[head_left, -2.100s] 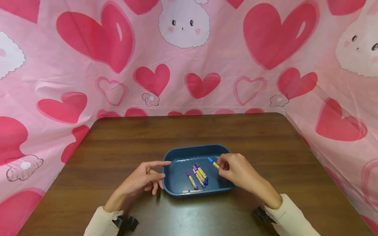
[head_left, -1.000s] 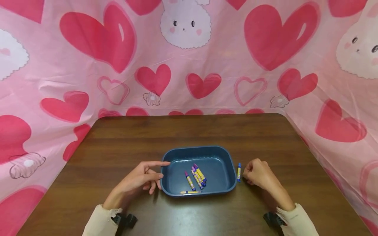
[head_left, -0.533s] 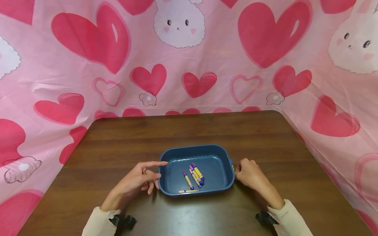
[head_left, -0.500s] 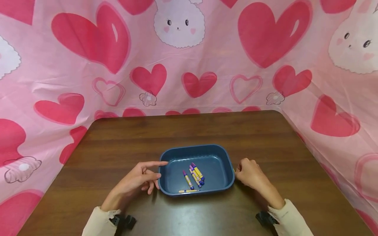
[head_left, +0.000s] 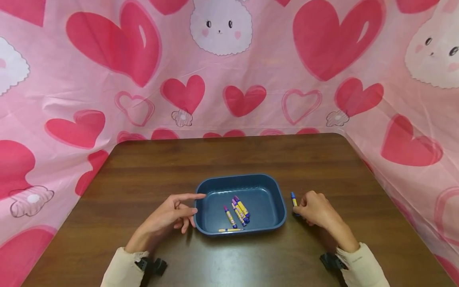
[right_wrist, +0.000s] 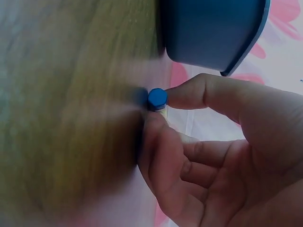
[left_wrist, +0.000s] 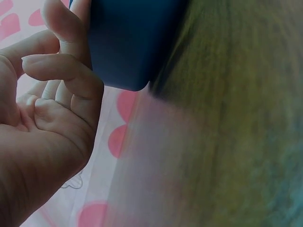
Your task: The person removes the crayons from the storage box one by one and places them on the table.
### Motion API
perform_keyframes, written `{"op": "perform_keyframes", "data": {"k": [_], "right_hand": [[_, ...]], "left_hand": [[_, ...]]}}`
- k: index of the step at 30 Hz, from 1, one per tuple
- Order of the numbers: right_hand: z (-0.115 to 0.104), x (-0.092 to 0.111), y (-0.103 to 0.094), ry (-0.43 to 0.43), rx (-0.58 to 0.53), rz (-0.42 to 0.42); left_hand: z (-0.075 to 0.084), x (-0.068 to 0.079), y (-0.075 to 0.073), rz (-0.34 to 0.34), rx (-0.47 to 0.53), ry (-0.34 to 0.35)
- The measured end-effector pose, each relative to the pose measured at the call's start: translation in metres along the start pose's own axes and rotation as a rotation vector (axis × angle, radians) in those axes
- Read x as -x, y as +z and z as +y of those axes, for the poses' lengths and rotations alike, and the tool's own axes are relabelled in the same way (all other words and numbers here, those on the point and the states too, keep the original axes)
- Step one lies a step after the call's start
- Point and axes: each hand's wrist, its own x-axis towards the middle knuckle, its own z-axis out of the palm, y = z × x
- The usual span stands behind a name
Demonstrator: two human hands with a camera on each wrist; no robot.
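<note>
Blue crayon [head_left: 294, 198], clamped in the fingers of the right hand [head_left: 318, 209], right of frame centre, is already outside the tray [head_left: 233, 183], with other crayons [head_left: 242, 207] inside, untouched, and the left hand [head_left: 168, 215], fingers apart, at its rim.

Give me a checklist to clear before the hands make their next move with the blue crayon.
1. Right hand grips the blue crayon: ok, thumb and finger pinch it.
2. Blue crayon clear of the tray: ok, it is outside, beyond the tray's right end.
3. Blue crayon lifted off the table: cannot tell.
4. Left hand at the tray: ok, it touches the left end, index finger reaching over the rim.
5. Crayons inside the tray all spaced apart: not ok, several are bunched together.
6. Thin yellow stick flat on the tray's floor: cannot tell.
</note>
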Motion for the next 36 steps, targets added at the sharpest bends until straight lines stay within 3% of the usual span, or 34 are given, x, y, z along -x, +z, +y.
{"op": "perform_keyframes", "data": {"k": [20, 28, 36], "right_hand": [[-0.009, 0.005, -0.012, -0.022, 0.046, -0.030], [-0.027, 0.008, -0.025, -0.096, 0.134, 0.116], [-0.061, 0.011, -0.039, -0.208, 0.133, 0.233]], "left_hand": [[-0.002, 0.002, -0.001, -0.010, 0.051, 0.006], [-0.005, 0.002, -0.002, -0.034, 0.071, -0.003], [-0.006, 0.001, -0.002, -0.035, 0.082, 0.002]]}}
